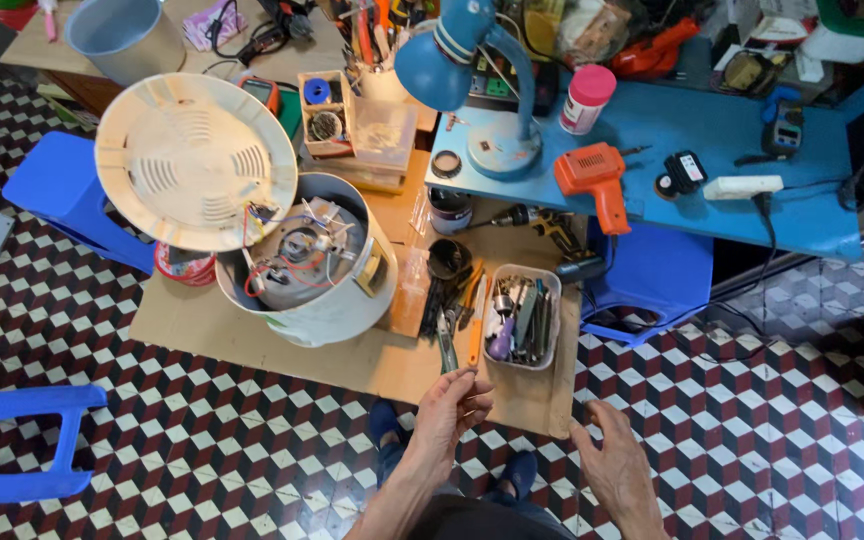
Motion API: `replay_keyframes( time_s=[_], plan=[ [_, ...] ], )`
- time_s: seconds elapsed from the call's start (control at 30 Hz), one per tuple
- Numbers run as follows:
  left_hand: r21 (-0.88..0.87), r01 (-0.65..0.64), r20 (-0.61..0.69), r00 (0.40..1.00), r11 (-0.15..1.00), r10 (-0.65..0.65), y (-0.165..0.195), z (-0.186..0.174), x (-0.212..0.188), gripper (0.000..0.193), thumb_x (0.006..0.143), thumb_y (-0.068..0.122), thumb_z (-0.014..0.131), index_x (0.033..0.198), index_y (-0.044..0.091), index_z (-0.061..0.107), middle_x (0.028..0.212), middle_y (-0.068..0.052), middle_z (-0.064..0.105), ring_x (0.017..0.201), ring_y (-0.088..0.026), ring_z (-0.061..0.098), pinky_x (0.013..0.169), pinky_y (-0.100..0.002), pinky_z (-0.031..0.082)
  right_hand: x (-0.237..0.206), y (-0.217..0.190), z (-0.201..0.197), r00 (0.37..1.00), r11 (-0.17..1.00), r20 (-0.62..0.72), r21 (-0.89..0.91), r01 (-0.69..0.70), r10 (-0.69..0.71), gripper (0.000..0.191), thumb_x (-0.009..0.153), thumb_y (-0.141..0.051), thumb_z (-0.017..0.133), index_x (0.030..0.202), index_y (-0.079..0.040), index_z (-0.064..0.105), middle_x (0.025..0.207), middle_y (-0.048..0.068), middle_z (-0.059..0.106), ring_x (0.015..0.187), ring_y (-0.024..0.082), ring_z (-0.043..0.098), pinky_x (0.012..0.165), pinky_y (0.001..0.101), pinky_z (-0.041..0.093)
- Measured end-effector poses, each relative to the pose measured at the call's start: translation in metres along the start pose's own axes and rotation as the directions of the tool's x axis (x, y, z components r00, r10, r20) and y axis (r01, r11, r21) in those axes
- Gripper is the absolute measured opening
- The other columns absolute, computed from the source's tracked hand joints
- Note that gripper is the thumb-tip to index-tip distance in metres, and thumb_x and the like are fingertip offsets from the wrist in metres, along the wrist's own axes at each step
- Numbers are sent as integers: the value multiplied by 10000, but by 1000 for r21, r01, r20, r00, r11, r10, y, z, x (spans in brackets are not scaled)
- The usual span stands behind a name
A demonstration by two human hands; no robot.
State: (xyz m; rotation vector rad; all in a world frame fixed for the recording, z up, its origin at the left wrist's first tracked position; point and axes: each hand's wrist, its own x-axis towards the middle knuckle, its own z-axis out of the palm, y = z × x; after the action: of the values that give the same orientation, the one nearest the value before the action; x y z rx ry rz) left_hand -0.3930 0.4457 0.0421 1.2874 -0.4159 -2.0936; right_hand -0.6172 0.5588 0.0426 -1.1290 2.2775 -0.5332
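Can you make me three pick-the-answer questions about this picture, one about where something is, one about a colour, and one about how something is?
1. Where is the orange drill?
A. on the blue bench
B. on the tiled floor
C. inside the white pot

2. What colour is the desk lamp?
A. red
B. blue
C. yellow

3. How is the round base cover of the white pot?
A. screwed on tight
B. lifted off, with the wires showing
C. wrapped in paper

Answers:
1. A, the drill lies on the blue bench beside the lamp's foot.
2. B, the lamp's shade and arm are blue.
3. B, the cover leans to one side, and red and blue wires show in the open bottom of the pot.
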Motion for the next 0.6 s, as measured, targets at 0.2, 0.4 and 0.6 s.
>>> replay_keyframes(
  time_s=[0.2, 0.4, 0.6],
  plan=[
    [-70, 41, -55, 997, 997, -45, -79, 25, -14, 301, 982, 235, 613, 1237, 76, 618, 988, -69, 755, 822, -130, 707, 796, -281, 586, 4, 63, -30, 999, 1000, 36, -16, 13, -12, 535, 910, -344, 655, 1323, -9, 595, 1360, 205, 602, 1162, 339, 660, 979, 429, 529],
    [-59, 50, -131, 990, 997, -58, -95, 44, -25, 336, 955, 210, 646, 1258, 68, 621, 1001, -82, 758, 818, -138, 712, 788, -285, 584, 3, 63, -41, 996, 1000, 92, -22, 9, -7, 444, 928, -310, 625, 1285, -45, 632, 1210, 159, 696, 1068, 281, 715, 945, 399, 551],
    [-59, 11, -136, 990, 998, -19, -95, 58, -21, 352, 912, 163, 694, 1236, 43, 624, 1006, -82, 777, 825, -144, 716, 790, -287, 596, 2, 62, -56, 997, 994, 65, 106, -37, 31, 267, 948, -247, 611, 1084, -50, 730, 1069, 93, 770, 872, 237, 775, 842, 349, 588]
  ],
)
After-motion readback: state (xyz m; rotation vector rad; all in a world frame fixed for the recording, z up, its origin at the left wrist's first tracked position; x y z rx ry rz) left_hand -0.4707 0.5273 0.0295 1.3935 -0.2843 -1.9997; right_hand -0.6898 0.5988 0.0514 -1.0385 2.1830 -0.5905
